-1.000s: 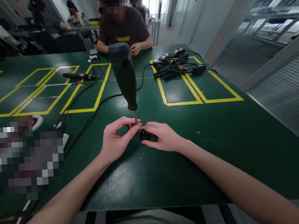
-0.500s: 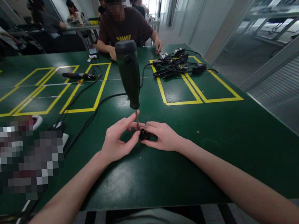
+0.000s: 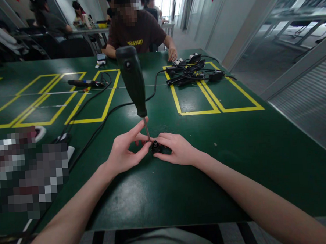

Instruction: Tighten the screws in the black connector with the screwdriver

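A screwdriver [image 3: 134,81] with a thick dark handle stands tilted to the left over the green table [image 3: 211,181], its thin metal shaft pointing down. My left hand [image 3: 127,150] pinches the lower shaft between thumb and fingers. My right hand [image 3: 178,148] is closed round a small black part [image 3: 155,146] with a round raised piece on top, holding it on the table. The screwdriver tip is hidden by my fingers, so I cannot tell whether it touches the part.
Black cables with plugs [image 3: 194,70] lie heaped at the back right. A dark pen-shaped tool [image 3: 79,83] with a cord rests at the back left. Yellow tape [image 3: 104,111] marks rectangles. Across the table sits a person [image 3: 139,31]. Blurred-out items [image 3: 41,173] lie at left.
The screwdriver handle has swung to the left, so the tool leans more. My left hand has shifted slightly left with the shaft. My right hand has stayed in place.
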The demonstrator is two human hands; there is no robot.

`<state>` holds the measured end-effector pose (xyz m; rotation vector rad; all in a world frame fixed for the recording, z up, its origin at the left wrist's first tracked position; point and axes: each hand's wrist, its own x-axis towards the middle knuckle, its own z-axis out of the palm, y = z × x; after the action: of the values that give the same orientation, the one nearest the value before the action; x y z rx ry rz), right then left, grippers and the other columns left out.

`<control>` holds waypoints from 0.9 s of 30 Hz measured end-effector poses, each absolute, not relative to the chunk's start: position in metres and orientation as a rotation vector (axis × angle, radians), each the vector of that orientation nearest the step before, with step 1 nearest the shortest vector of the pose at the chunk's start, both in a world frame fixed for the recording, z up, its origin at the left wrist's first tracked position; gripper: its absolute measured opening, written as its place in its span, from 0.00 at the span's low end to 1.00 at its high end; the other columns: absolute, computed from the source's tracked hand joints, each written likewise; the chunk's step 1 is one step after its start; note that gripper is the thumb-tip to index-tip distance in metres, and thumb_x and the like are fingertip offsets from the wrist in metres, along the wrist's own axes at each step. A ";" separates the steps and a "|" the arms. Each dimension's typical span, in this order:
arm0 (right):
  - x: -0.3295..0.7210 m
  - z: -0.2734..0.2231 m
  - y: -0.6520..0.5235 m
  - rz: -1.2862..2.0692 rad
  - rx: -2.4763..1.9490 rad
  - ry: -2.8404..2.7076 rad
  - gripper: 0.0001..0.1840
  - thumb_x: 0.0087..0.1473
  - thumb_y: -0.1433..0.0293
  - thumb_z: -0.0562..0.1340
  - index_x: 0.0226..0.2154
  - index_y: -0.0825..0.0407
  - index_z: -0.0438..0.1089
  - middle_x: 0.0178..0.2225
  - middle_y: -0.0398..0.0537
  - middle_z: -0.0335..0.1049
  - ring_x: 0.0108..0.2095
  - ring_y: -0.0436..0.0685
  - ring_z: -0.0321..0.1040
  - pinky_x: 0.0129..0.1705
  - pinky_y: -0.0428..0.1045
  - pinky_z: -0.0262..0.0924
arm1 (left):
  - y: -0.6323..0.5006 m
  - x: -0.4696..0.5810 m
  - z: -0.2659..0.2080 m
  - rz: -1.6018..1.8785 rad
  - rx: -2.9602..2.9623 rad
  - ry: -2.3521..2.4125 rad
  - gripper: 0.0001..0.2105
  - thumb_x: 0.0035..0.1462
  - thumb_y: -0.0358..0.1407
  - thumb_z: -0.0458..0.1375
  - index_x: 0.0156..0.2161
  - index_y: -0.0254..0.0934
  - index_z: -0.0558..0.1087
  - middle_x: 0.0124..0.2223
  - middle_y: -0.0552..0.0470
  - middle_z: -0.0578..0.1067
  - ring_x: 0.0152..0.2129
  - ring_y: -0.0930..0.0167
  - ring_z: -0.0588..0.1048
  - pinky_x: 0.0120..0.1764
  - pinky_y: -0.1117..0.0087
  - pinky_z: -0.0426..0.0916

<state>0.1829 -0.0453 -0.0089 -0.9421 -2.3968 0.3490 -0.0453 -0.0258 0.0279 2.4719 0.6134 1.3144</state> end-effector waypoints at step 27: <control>0.183 -0.010 -0.044 0.355 -0.941 -2.406 0.14 0.66 0.61 0.64 0.48 0.53 0.71 0.40 0.52 0.74 0.40 0.58 0.72 0.40 0.51 0.66 | -0.027 -0.045 0.026 1.293 2.474 0.656 0.38 0.61 0.27 0.64 0.73 0.42 0.57 0.34 0.56 0.84 0.27 0.76 0.79 0.33 0.78 0.74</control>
<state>0.1834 -0.0441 -0.0103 -0.9409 -2.4062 0.3552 -0.0454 -0.0269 0.0260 2.4745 0.6561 1.2930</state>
